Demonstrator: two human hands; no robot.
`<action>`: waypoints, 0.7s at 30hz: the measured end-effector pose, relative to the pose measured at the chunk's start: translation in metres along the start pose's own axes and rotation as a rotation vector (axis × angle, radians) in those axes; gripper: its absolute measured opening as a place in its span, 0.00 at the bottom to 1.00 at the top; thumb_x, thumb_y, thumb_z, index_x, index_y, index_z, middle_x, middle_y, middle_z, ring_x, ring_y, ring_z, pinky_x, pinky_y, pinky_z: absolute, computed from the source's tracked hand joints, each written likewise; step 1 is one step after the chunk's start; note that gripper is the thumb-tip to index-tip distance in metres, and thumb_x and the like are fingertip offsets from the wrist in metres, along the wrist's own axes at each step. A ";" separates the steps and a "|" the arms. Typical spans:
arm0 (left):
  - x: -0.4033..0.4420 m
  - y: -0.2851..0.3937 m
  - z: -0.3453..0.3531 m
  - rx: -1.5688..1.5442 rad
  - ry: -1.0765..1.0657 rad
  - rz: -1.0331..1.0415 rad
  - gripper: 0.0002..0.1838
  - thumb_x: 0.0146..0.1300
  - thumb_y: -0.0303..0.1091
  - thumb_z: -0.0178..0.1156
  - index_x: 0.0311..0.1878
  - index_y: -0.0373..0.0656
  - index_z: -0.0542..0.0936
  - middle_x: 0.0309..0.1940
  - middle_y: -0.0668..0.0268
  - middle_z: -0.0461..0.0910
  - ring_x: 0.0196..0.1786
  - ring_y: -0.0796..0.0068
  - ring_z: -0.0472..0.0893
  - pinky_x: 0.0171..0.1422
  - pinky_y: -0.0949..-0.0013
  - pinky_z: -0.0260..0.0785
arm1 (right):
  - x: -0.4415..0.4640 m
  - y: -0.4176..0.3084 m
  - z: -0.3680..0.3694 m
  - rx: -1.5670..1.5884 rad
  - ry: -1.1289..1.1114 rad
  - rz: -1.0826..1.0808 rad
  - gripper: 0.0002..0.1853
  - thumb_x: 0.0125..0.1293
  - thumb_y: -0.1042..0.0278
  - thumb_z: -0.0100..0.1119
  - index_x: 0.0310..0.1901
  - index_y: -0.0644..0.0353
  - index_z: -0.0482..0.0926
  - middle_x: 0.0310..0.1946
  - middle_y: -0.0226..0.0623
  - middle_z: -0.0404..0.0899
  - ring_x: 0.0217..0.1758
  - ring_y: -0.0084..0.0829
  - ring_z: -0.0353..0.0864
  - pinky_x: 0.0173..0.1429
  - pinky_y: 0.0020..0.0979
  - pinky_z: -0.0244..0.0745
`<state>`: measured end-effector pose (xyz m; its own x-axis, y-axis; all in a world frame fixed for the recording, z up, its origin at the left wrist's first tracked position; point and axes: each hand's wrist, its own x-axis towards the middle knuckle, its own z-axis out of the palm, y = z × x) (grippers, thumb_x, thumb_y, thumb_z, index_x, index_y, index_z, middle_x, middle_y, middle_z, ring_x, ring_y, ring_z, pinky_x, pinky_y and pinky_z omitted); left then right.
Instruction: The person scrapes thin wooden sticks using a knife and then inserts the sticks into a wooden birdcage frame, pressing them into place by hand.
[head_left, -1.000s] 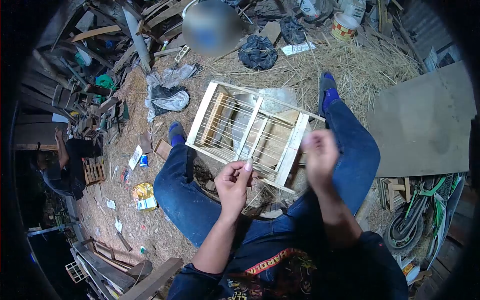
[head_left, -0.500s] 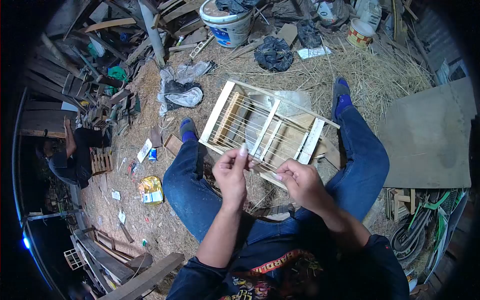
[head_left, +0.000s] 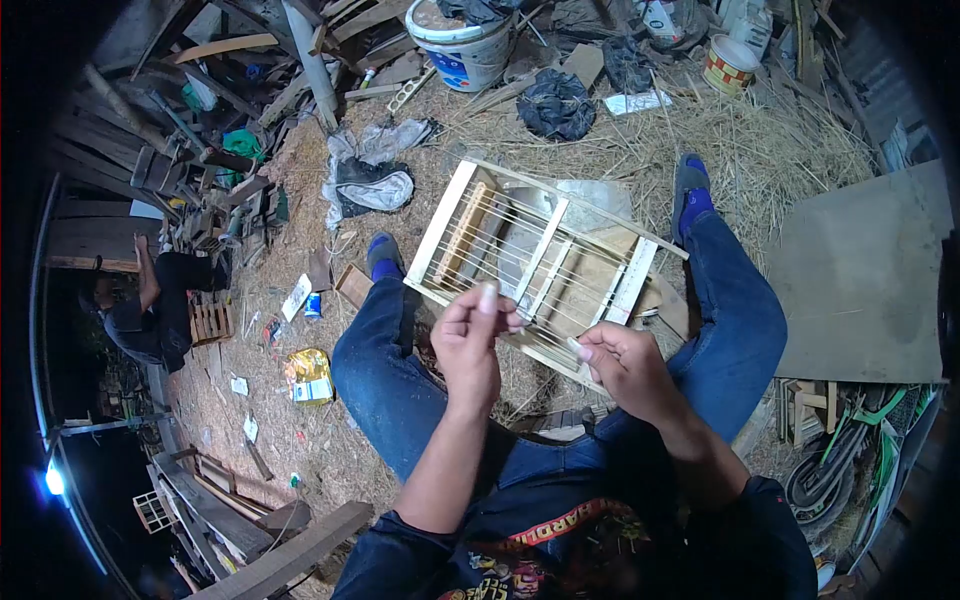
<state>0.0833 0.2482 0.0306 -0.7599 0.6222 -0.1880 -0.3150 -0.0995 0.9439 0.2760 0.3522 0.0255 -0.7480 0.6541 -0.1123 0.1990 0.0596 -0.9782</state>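
Note:
A small wooden frame (head_left: 441, 223) with thin parallel rods, like a cage, lies tilted on the ground between my legs. Pale crossbars (head_left: 541, 250) run across it, and a notched wooden strip (head_left: 466, 232) sits inside near its left end. Over the near side of the frame, my left hand (head_left: 470, 335) is closed, thumb pointing up and pressed to the fingers. Lower and to the right, my right hand (head_left: 625, 365) pinches thumb and fingertips together near the frame's near right corner. Whatever lies in either pinch is too thin to make out against the rods.
Straw and shavings cover the ground. A white bucket (head_left: 458, 50), a black plastic bag (head_left: 556, 104) and rags (head_left: 370, 185) lie beyond the frame. A large board (head_left: 860, 275) is at right, a yellow packet (head_left: 309, 376) at left. Another person (head_left: 150, 310) sits far left.
My right hand has shifted slightly right, away from my left hand, still pinched. The whole view has moved a little; the left hand keeps nearly the same pose.

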 end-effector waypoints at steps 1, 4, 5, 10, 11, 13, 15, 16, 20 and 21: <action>-0.004 -0.004 0.000 -0.007 -0.058 0.038 0.14 0.80 0.35 0.66 0.56 0.33 0.85 0.39 0.60 0.88 0.36 0.70 0.87 0.44 0.67 0.82 | 0.000 -0.001 0.000 -0.001 0.000 0.000 0.10 0.76 0.69 0.65 0.44 0.68 0.87 0.27 0.45 0.87 0.29 0.30 0.87 0.37 0.35 0.80; -0.013 -0.010 0.003 0.008 -0.114 0.055 0.11 0.77 0.29 0.68 0.55 0.32 0.85 0.39 0.58 0.89 0.38 0.70 0.88 0.46 0.65 0.83 | -0.001 -0.007 0.001 0.029 -0.014 0.081 0.10 0.77 0.68 0.63 0.44 0.69 0.87 0.25 0.42 0.85 0.27 0.27 0.85 0.35 0.34 0.79; -0.013 -0.011 0.004 0.008 -0.114 0.057 0.11 0.77 0.29 0.68 0.55 0.32 0.85 0.39 0.58 0.89 0.38 0.70 0.88 0.46 0.65 0.83 | -0.002 -0.012 0.000 0.047 -0.025 0.097 0.09 0.78 0.70 0.63 0.44 0.68 0.87 0.24 0.35 0.83 0.27 0.21 0.81 0.33 0.28 0.76; -0.013 -0.007 0.005 -0.013 -0.049 0.047 0.08 0.76 0.28 0.69 0.52 0.33 0.85 0.38 0.58 0.89 0.37 0.70 0.89 0.45 0.67 0.84 | -0.004 -0.019 -0.001 0.080 -0.050 0.128 0.09 0.79 0.71 0.63 0.43 0.68 0.86 0.24 0.28 0.81 0.27 0.15 0.78 0.31 0.23 0.73; -0.013 -0.005 0.005 -0.013 -0.048 0.048 0.08 0.76 0.28 0.69 0.52 0.33 0.85 0.38 0.58 0.89 0.37 0.70 0.89 0.45 0.67 0.84 | -0.005 -0.019 -0.001 0.085 -0.059 0.126 0.09 0.78 0.70 0.63 0.44 0.68 0.86 0.23 0.30 0.82 0.26 0.18 0.78 0.31 0.27 0.74; -0.013 -0.002 0.007 -0.001 -0.035 0.063 0.08 0.77 0.29 0.69 0.51 0.33 0.85 0.38 0.58 0.89 0.36 0.70 0.89 0.44 0.67 0.84 | -0.006 -0.017 0.000 0.090 -0.069 0.122 0.10 0.78 0.68 0.63 0.44 0.67 0.86 0.22 0.33 0.82 0.25 0.21 0.79 0.31 0.31 0.74; -0.013 0.000 0.008 0.013 -0.014 0.073 0.08 0.78 0.30 0.68 0.50 0.33 0.85 0.37 0.58 0.89 0.35 0.70 0.89 0.44 0.68 0.83 | -0.007 -0.009 0.004 0.128 -0.083 0.090 0.08 0.79 0.71 0.64 0.43 0.68 0.86 0.24 0.28 0.81 0.27 0.15 0.78 0.30 0.24 0.73; -0.012 0.001 0.008 0.027 0.007 0.081 0.09 0.78 0.30 0.68 0.50 0.33 0.85 0.37 0.58 0.89 0.34 0.70 0.88 0.43 0.68 0.83 | -0.007 -0.007 0.005 0.128 -0.083 0.090 0.08 0.79 0.71 0.64 0.43 0.68 0.86 0.24 0.28 0.81 0.27 0.15 0.78 0.30 0.24 0.73; -0.007 0.002 0.007 0.125 0.011 0.093 0.10 0.80 0.33 0.67 0.49 0.33 0.85 0.36 0.60 0.88 0.34 0.72 0.88 0.43 0.69 0.83 | -0.010 -0.012 0.010 -0.069 0.017 -0.057 0.08 0.77 0.70 0.64 0.43 0.66 0.86 0.27 0.40 0.85 0.29 0.32 0.86 0.34 0.34 0.79; -0.007 0.003 0.008 0.168 0.018 0.093 0.11 0.81 0.34 0.65 0.48 0.34 0.84 0.35 0.61 0.87 0.33 0.73 0.87 0.42 0.70 0.82 | -0.011 -0.015 0.011 -0.154 0.049 -0.078 0.08 0.76 0.68 0.64 0.44 0.64 0.86 0.30 0.49 0.88 0.33 0.45 0.92 0.38 0.41 0.84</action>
<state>0.0923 0.2504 0.0370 -0.7920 0.6021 -0.1016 -0.1452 -0.0241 0.9891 0.2744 0.3358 0.0393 -0.7338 0.6789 -0.0249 0.2389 0.2235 -0.9450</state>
